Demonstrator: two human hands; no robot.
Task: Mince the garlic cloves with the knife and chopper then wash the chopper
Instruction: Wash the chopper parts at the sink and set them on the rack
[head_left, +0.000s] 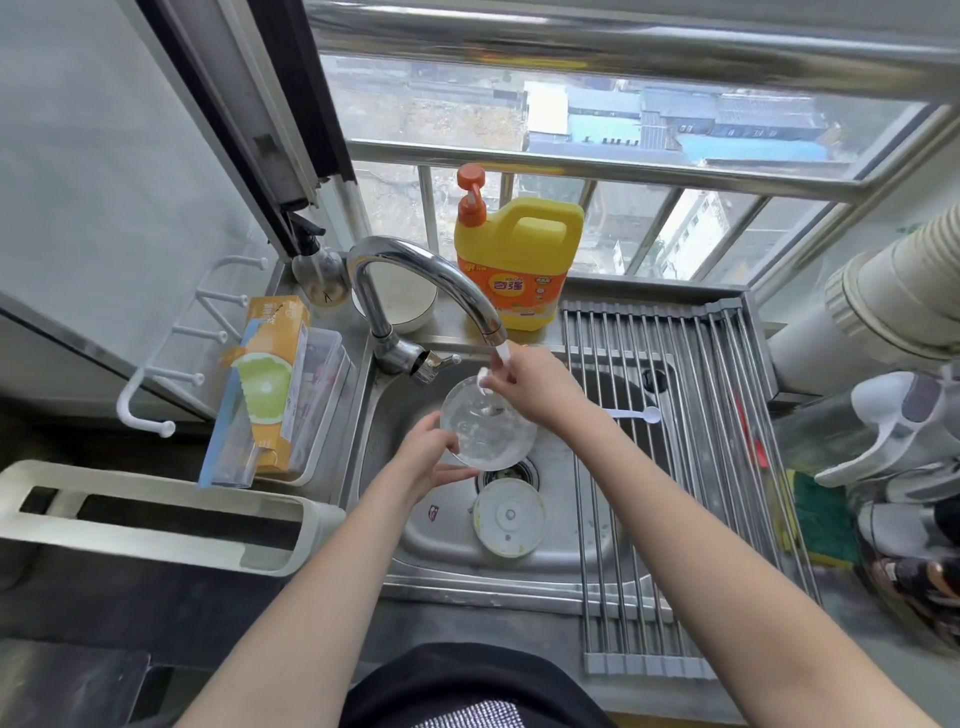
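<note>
The clear chopper bowl (488, 431) is held tilted over the steel sink (395, 525), under the tap spout (488, 327). My left hand (431, 457) grips its lower left rim. My right hand (530, 384) is at the bowl's upper rim, fingers closed on a small white part (484, 378) just below the spout. The chopper's round white-green lid (508, 515) lies on the sink floor near the drain. No knife or garlic is in view.
A yellow detergent jug (519, 260) stands behind the sink. A roll-up drying rack (675, 441) covers the right half, with a white spoon (636, 414) on it. A box in a tray (270, 389) and a white knife block (156, 514) sit left.
</note>
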